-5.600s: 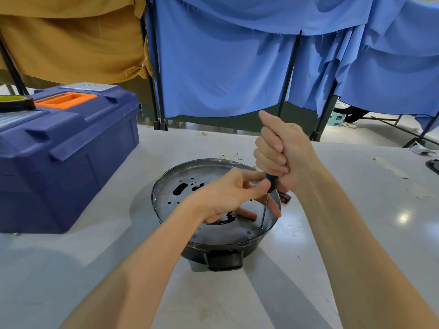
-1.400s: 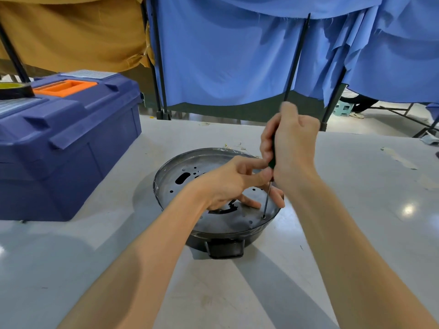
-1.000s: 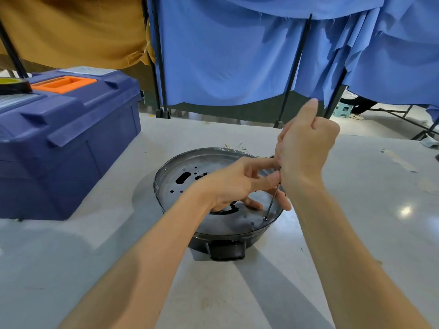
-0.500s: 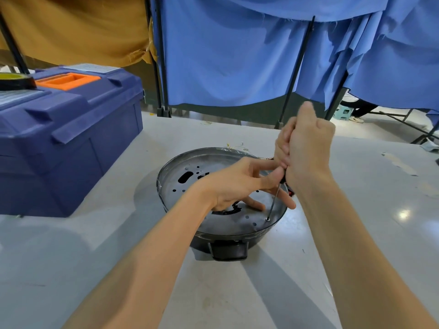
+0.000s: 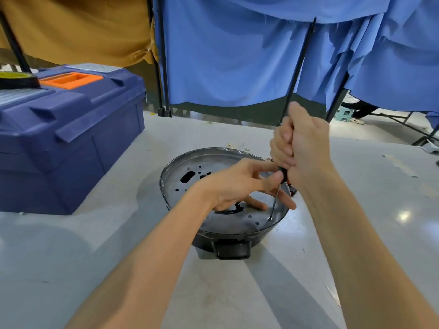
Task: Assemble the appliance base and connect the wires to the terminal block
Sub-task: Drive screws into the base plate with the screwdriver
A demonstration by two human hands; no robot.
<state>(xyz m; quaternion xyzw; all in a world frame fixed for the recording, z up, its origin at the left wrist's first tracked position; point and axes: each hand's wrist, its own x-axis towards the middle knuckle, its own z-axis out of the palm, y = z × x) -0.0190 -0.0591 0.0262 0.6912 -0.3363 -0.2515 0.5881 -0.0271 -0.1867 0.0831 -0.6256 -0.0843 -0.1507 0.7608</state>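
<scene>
The appliance base [image 5: 213, 186], at the middle of the table [image 5: 356, 210], looks like rigid, slick metal — best braced flat on top. The right hand [image 5: 301, 148] grips the screwdriver [image 5: 275, 198]; the left hand's [image 5: 237, 184] spread fingers press the base.

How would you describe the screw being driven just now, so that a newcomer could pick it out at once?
On the grey table, right of the blue toolbox, sits a round metal appliance base. Near its front right rim is a small silvery screw. Unlike the empty holes around it, it alone carries the tip of the screwdriver that the right hand grips.
</scene>
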